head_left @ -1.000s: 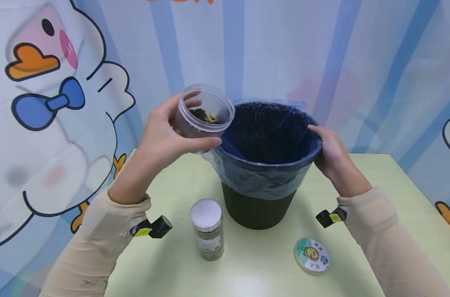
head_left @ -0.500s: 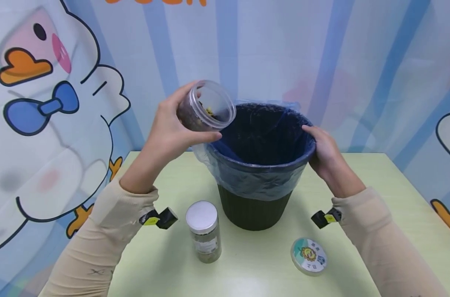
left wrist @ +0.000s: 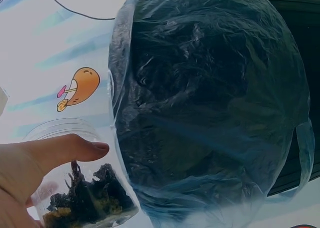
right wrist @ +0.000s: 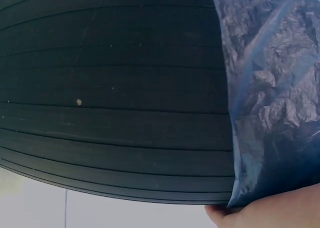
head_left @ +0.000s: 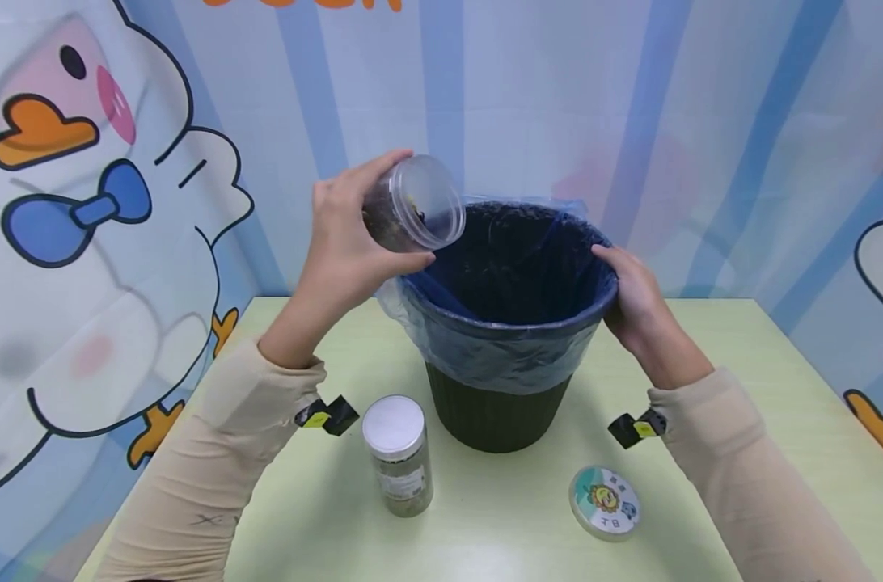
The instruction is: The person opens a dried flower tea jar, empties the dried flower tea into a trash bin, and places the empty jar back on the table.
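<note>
My left hand [head_left: 344, 238] grips a clear plastic jar [head_left: 428, 200], which tilts with its open mouth toward the right at the left rim of a black trash can [head_left: 500, 416]. Dark and yellowish crumbly bits [left wrist: 90, 195] lie inside the jar in the left wrist view. A translucent blue bag [head_left: 503, 364] lines the can and folds down over its rim. On the can's right side, my right hand [head_left: 641, 303] holds the rim, thumb over the top and the other fingers mostly hidden outside.
A second jar [head_left: 399, 461] with a silver lid and a label stands on the pale green table [head_left: 500, 533] before the can. A round printed lid [head_left: 605, 501] lies to the right. Behind hangs a cartoon duck backdrop [head_left: 529, 105].
My left hand has tipped the jar further toward the can, so its mouth now faces more to the right. The right hand stays on the rim. The view has shifted slightly.
</note>
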The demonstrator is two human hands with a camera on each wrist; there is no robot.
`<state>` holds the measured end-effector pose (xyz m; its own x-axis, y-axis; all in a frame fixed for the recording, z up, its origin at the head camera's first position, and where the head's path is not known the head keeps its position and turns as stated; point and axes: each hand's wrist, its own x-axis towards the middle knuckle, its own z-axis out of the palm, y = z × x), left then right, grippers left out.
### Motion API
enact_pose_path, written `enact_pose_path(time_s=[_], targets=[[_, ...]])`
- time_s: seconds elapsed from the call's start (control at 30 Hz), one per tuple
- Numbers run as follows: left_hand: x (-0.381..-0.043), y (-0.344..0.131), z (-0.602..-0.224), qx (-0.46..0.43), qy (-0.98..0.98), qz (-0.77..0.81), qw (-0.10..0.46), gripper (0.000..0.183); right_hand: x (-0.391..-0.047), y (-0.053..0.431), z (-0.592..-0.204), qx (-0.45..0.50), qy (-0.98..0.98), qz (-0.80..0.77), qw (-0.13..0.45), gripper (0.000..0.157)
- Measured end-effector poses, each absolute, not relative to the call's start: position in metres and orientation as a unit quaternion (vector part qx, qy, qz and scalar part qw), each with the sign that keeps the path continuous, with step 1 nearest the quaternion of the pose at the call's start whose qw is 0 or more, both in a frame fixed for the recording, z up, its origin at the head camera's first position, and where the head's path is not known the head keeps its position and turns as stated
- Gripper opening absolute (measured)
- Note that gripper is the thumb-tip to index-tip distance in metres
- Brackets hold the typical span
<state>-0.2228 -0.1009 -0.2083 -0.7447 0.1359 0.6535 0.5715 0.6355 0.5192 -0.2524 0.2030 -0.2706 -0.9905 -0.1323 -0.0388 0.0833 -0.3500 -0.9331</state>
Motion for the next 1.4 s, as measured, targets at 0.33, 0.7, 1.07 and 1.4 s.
enact_pose_path(time_s=[0.33, 0.7, 1.07, 1.4], targets=[[-0.227, -0.092, -0.212, -0.206, -0.869, -0.337, 0.297, 0.092, -0.254, 0.201, -0.273, -0.021, 0.588, -0.807, 0.056, 0.073], [-0.232, -0.088, -0.216, -0.235, -0.874, -0.284, 0.315, 0.090, -0.251, 0.204, -0.274, -0.040, 0.580, -0.812, 0.051, 0.063], [-0.235, -0.083, -0.218, -0.266, -0.874, -0.201, 0.353, 0.085, -0.250, 0.207, -0.276, -0.049, 0.577, -0.814, 0.053, 0.060], [-0.237, -0.082, -0.220, -0.282, -0.869, -0.177, 0.367, 0.083, -0.250, 0.207, -0.277, -0.066, 0.571, -0.817, 0.050, 0.052]])
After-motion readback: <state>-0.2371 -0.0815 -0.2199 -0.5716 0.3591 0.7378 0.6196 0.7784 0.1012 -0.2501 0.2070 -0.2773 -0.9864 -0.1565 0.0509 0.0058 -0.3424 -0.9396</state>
